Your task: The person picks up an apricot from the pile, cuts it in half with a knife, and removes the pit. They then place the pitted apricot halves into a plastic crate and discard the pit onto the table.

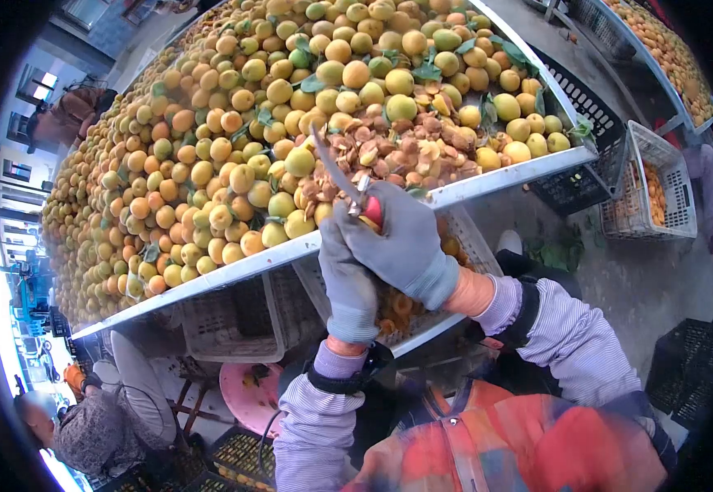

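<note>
Both my hands wear grey gloves and meet over the front edge of a table heaped with apricots (233, 148). My right hand (401, 242) is closed around a knife (338, 168); its curved blade points up and to the left, and red shows by the fingers. Pressed against it from the left, my left hand (348, 283) is closed too, and I cannot tell what is inside its fingers. Just beyond the knife lies a pile of brown apricot stones (406, 152) with bits of flesh. Under my hands is a crate (475, 242) holding orange apricot pieces (397, 312).
A raised metal rim (508, 176) edges the table. Below stand a plastic crate (233, 324) and a pink basin (250, 398). To the right are a white crate (672, 176) with orange pieces and another fruit table (668, 57). People work at left (111, 430).
</note>
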`<state>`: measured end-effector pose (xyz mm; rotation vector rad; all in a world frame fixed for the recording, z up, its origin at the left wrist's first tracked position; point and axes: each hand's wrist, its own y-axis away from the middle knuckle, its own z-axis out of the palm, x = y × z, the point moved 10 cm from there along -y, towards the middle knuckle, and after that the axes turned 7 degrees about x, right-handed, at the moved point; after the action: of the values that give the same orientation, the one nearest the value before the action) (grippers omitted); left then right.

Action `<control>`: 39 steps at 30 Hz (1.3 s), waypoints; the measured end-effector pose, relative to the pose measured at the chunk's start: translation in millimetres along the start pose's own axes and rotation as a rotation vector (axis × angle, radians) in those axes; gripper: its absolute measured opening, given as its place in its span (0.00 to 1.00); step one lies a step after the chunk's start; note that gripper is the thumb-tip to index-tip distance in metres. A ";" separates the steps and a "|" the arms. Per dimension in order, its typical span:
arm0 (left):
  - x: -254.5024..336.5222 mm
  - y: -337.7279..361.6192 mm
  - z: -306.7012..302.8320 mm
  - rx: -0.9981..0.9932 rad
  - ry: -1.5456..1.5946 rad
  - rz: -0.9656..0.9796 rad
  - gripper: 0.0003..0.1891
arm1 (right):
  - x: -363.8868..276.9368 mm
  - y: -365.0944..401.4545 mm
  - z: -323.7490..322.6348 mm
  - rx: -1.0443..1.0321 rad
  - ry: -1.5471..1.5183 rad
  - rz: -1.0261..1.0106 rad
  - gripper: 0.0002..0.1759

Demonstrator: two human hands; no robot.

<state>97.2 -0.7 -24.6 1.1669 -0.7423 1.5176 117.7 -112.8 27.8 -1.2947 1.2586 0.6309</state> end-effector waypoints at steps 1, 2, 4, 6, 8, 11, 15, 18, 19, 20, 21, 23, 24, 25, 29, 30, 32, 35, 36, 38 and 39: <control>1.9 -0.2 0.7 -0.016 0.094 -0.004 0.24 | -12.2 -1.7 1.4 -0.030 0.011 -0.069 0.14; 6.0 -0.1 -3.0 -0.011 0.097 -0.004 0.24 | -22.7 -1.6 4.1 -0.057 0.019 -0.140 0.14; -19.1 4.2 -9.0 -0.011 0.269 -0.432 0.25 | -17.9 -2.2 8.4 -0.090 0.004 -0.060 0.15; -20.6 10.2 7.0 -0.210 0.641 -0.661 0.25 | -1.0 -0.6 15.4 -0.146 -0.298 0.238 0.17; -12.0 11.0 2.3 -0.208 0.394 -0.578 0.30 | -7.8 -4.8 12.5 -0.202 -0.317 0.135 0.19; -5.8 -0.8 -12.5 -0.102 0.298 -0.408 0.26 | 3.2 11.7 23.1 -0.424 -0.704 0.649 0.19; 67.0 9.1 -2.9 -0.087 -0.528 0.651 0.17 | 9.1 12.4 12.6 -0.554 -0.498 0.541 0.11; 55.2 3.6 8.6 -0.219 -0.457 0.327 0.18 | 12.0 9.5 4.7 -0.664 -0.285 0.248 0.19; 34.9 -0.8 3.1 -0.181 -0.135 -0.031 0.17 | 11.3 7.1 -1.8 -0.604 -0.207 0.020 0.21; 10.2 4.9 1.6 -0.136 0.188 -0.390 0.16 | 11.2 7.3 -10.1 -0.515 -0.125 -0.188 0.23; 9.0 -0.8 2.3 -0.294 -0.259 -0.297 0.19 | 8.7 7.6 -14.6 -0.484 -0.158 -0.235 0.23; 12.5 6.0 9.8 -0.315 -0.263 -0.159 0.22 | 10.9 6.3 -19.0 -0.448 -0.192 -0.286 0.23; 26.6 10.0 20.9 -0.328 -0.266 -0.021 0.24 | 4.0 5.0 -24.0 -0.382 -0.135 -0.404 0.23; 26.5 10.5 20.0 -0.301 -0.253 0.012 0.29 | -1.5 4.9 -28.4 -0.348 -0.108 -0.466 0.23; 22.8 25.1 41.2 -0.362 -0.173 -0.062 0.37 | 3.5 -0.2 -22.7 -0.413 -0.171 -0.184 0.20; 20.5 24.5 41.6 -0.359 -0.174 -0.059 0.37 | 4.1 1.9 -20.3 -0.409 -0.171 -0.171 0.18; 23.1 20.0 36.9 -0.307 -0.132 -0.025 0.36 | 53.5 12.6 6.2 -0.332 -0.848 0.502 0.14; 17.7 16.4 25.7 -0.284 -0.067 -0.079 0.35 | 36.6 7.8 -0.1 -0.390 -0.538 0.459 0.13; 18.0 15.1 22.4 -0.268 -0.091 -0.069 0.35 | 32.7 6.8 -0.6 -0.412 -0.411 0.416 0.13; 10.6 10.4 14.8 -0.262 -0.070 -0.085 0.34 | 28.3 8.7 1.6 -0.427 -0.369 0.404 0.13; 7.3 9.4 13.3 -0.276 -0.007 -0.140 0.33 | 27.3 9.6 2.7 -0.437 -0.326 0.395 0.13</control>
<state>92.2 -12.6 -12.3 0.9949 -0.8282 1.2513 117.4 -115.7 -1.1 -1.2266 1.1439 1.4028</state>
